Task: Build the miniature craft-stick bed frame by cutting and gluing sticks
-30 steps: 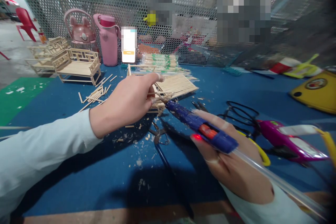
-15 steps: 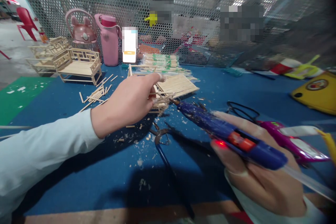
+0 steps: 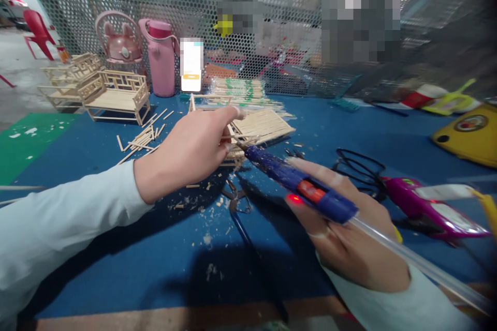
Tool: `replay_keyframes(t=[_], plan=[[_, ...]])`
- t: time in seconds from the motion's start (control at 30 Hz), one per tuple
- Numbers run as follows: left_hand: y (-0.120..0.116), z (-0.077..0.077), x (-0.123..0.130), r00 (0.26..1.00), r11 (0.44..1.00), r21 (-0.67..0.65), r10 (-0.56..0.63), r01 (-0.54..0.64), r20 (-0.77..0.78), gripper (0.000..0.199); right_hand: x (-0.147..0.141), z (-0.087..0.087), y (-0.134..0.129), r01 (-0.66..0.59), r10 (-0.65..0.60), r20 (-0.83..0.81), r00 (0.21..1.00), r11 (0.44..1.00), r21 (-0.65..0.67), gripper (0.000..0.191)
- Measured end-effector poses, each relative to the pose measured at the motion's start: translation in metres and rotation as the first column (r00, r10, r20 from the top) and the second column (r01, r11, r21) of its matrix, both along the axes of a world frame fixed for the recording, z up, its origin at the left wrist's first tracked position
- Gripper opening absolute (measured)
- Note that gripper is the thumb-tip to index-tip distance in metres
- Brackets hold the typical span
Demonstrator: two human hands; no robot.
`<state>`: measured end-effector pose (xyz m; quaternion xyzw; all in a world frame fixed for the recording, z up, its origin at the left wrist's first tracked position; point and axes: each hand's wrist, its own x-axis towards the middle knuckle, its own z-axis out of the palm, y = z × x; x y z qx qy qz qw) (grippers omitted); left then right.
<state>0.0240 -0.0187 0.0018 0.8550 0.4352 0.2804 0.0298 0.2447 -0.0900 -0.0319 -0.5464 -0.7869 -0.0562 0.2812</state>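
My left hand (image 3: 190, 150) is closed on a small wooden stick frame (image 3: 233, 158), and partly hides it. A flat panel of sticks (image 3: 264, 126) lies just right of those fingers. In my right hand (image 3: 349, 227) is a blue glue gun (image 3: 297, 181) with an orange part and a clear glue stick out of its back. Its nozzle meets the frame near my left fingertips. Pliers (image 3: 238, 212) with blue handles lie below on the blue tabletop (image 3: 128, 269), among scraps.
Miniature stick benches (image 3: 116, 98) and loose sticks (image 3: 143, 140) are at left. Behind stand a pink bottle (image 3: 162, 62), a lit phone (image 3: 191, 67) and bundled sticks (image 3: 236, 90), before a mesh screen. A purple device (image 3: 427, 207) and yellow pouch (image 3: 469, 137) sit at right.
My right hand has moved left and slightly up with the glue gun, bringing the nozzle to the frame beside my left fingers. My left hand has stayed in place.
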Motion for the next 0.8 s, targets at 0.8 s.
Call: replay_keyframes(t=[0.8], plan=[[0.0,0.0,0.001,1.0,1.0,0.012,0.017,-0.017,-0.009,0.048,0.01,-0.002,-0.002,-0.113,0.097,0.09,0.991,0.977,0.182,0.034]])
